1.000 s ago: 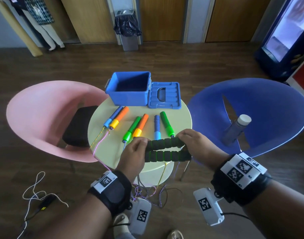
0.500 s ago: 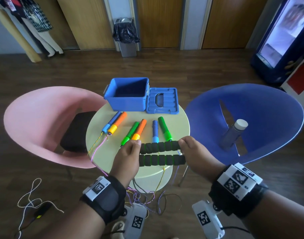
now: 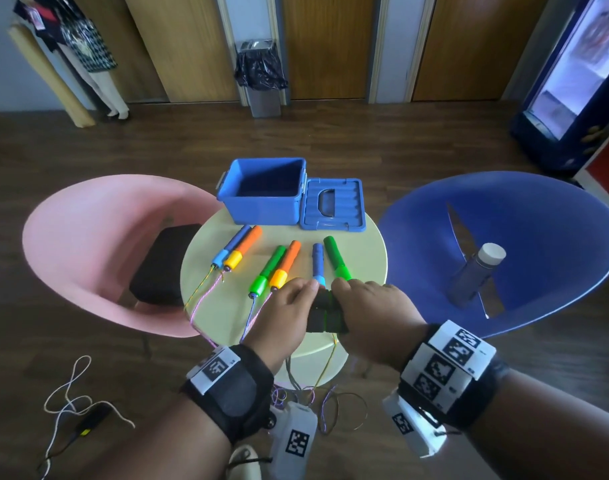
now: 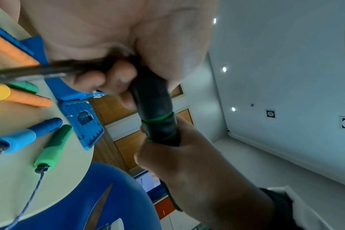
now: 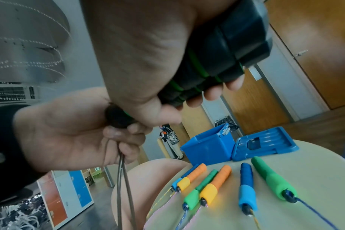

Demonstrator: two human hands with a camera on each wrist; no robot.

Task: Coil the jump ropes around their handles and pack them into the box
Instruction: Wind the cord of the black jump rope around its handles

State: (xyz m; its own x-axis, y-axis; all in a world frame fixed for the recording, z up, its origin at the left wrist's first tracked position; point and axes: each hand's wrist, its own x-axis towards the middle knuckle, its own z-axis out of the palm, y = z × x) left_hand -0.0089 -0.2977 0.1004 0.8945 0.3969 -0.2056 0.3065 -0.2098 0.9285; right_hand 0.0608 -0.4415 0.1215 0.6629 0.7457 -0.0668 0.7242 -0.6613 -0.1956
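Two black foam handles [image 3: 325, 315] with green rings lie side by side above the front of the round table [image 3: 362, 258]. My left hand [image 3: 298, 294] grips their left end and pinches the grey cord [image 5: 122, 168] hanging from it. My right hand [image 3: 356, 299] wraps round both handles [image 5: 217, 62] from the right. Three other handle pairs lie on the table: blue and orange [image 3: 239, 251], green and orange [image 3: 277, 268], blue and green [image 3: 329, 259]. The open blue box [image 3: 266, 206] stands at the back, its lid [image 3: 332, 204] flat beside it.
Thin ropes [image 3: 206, 299] trail off the table's front edge into a tangle on the floor [image 3: 317, 396]. A pink chair [image 3: 88, 237] stands left. A blue chair [image 3: 538, 220] on the right holds a bottle [image 3: 476, 275]. A white cord [image 3: 71, 386] lies on the floor at left.
My hands have slid together along the black handles, so only a short stretch shows between them. The camera has tilted up a little.
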